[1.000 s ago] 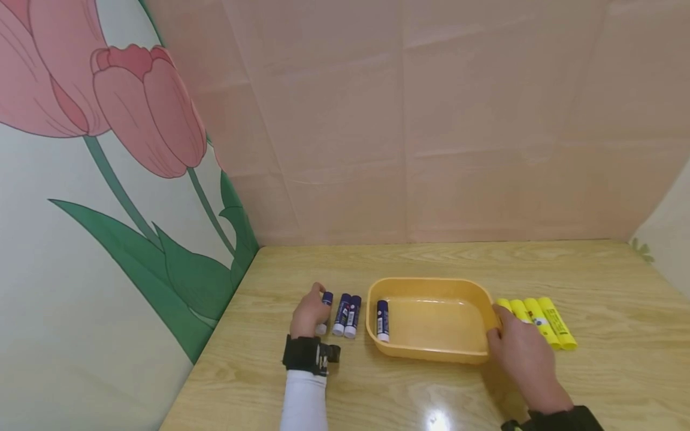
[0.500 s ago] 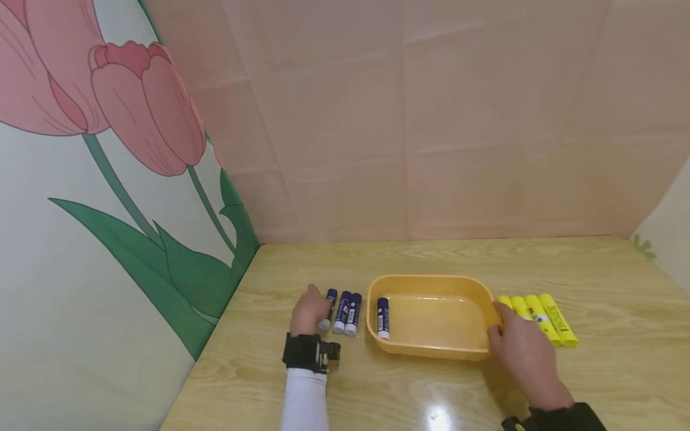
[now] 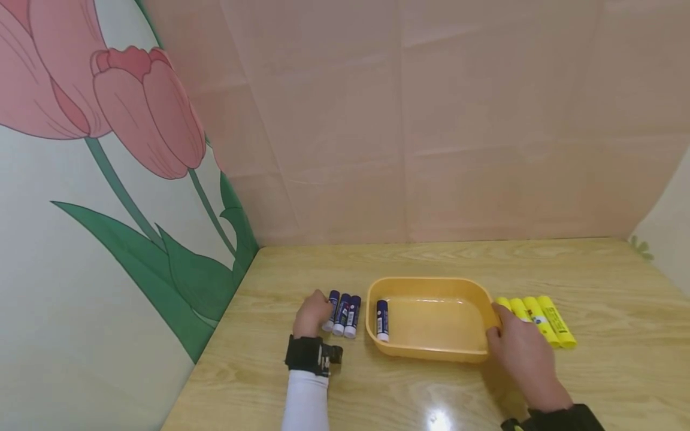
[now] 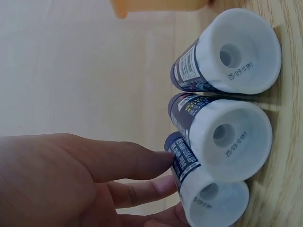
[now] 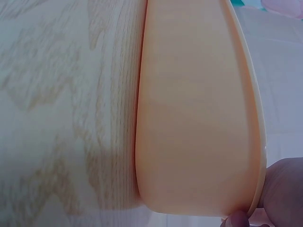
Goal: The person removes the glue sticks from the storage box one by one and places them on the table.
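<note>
My left hand (image 3: 311, 313) pinches the leftmost of three dark-blue glue sticks with white bases. In the left wrist view my thumb lies on the label of this glue stick (image 4: 210, 203), and fingers reach round its other side. It lies against the middle glue stick (image 4: 232, 139), with the third glue stick (image 4: 244, 54) just beyond. On the right, my right hand (image 3: 524, 354) grips the near right end of a shallow yellow-orange plastic tray (image 3: 426, 353), thumb and fingers at its rim. Inside the tray, a fourth glue stick (image 3: 382, 320) lies along the left wall.
Several bright yellow tubes (image 3: 555, 320) lie side by side just right of the tray, partly hidden by my right hand. The wood-grain table (image 3: 409, 395) meets a pinkish covered wall (image 3: 404, 149) at the back and a tulip-painted wall (image 3: 108, 269) at left.
My left hand has shifted slightly right with the leftmost glue stick, which now sits against the other two instead of apart from them. The right hand and tray have stayed put.
</note>
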A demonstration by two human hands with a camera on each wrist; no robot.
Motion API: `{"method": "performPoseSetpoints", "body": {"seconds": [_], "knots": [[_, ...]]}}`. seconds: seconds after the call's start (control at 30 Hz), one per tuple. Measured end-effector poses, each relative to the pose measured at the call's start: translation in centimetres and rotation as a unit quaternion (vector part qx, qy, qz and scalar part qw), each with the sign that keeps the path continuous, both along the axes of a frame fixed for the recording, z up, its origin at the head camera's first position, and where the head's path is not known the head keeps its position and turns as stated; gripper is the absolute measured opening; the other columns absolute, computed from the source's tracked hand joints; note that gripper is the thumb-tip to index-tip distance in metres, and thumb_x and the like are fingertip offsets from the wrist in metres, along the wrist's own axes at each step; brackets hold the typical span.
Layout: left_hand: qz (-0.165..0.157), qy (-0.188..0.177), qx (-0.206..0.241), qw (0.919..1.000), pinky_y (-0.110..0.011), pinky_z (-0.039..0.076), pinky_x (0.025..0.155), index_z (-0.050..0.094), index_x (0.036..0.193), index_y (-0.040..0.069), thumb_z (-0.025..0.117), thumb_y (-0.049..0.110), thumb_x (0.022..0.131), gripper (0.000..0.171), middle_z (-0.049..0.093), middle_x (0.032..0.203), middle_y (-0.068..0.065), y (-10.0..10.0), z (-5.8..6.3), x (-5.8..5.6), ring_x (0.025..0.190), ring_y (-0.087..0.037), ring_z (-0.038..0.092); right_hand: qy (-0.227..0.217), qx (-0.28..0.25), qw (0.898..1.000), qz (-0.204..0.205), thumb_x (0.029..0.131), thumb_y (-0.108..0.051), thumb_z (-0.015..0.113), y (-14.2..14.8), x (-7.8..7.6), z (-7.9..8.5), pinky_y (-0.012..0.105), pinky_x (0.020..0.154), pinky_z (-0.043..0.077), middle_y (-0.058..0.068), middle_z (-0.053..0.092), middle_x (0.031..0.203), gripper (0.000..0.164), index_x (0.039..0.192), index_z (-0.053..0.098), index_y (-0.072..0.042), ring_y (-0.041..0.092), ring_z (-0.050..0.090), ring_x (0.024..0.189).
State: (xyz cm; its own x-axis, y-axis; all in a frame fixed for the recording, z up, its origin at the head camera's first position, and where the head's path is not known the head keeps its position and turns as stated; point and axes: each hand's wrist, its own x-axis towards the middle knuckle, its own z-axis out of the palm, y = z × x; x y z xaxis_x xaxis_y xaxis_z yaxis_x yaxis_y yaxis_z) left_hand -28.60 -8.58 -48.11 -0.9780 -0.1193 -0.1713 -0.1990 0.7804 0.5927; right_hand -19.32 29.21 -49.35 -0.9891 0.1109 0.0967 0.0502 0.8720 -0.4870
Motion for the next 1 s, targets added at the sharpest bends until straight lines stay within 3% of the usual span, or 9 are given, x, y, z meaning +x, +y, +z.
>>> {"method": "performPoseSetpoints", "body": {"seconds": [0.43, 1.0], "knots": [[-0.017, -0.009, 0.009, 0.9998, -0.051, 0.051, 0.085, 0.059, 0.116, -0.005, 0.056, 0.010, 0.093, 0.028, 0.065, 0.110, -0.022, 0.30, 0.87, 0.55, 0.096, -0.034, 0.062, 0.009, 0.004, 1.000, -0.002, 0.091, -0.013, 0.053, -0.09, -0.03, -0.18, 0.032, 0.046, 0.031, 0.007, 0.048, 0.064, 0.053, 0.138, 0.046, 0.010, 0.021, 0.042, 0.053], [-0.006, -0.006, 0.009, 0.9999, -0.056, 0.050, 0.090, 0.056, 0.121, -0.006, 0.052, 0.018, 0.097, 0.034, 0.063, 0.116, -0.025, 0.15, 0.77, 0.57, 0.104, -0.040, 0.062, 0.011, 0.002, 1.000, -0.001, 0.091, -0.013, 0.052, -0.11, -0.11, -0.27, 0.032, 0.046, 0.031, 0.006, 0.047, 0.064, 0.054, 0.139, 0.045, 0.011, 0.020, 0.042, 0.052]]}}
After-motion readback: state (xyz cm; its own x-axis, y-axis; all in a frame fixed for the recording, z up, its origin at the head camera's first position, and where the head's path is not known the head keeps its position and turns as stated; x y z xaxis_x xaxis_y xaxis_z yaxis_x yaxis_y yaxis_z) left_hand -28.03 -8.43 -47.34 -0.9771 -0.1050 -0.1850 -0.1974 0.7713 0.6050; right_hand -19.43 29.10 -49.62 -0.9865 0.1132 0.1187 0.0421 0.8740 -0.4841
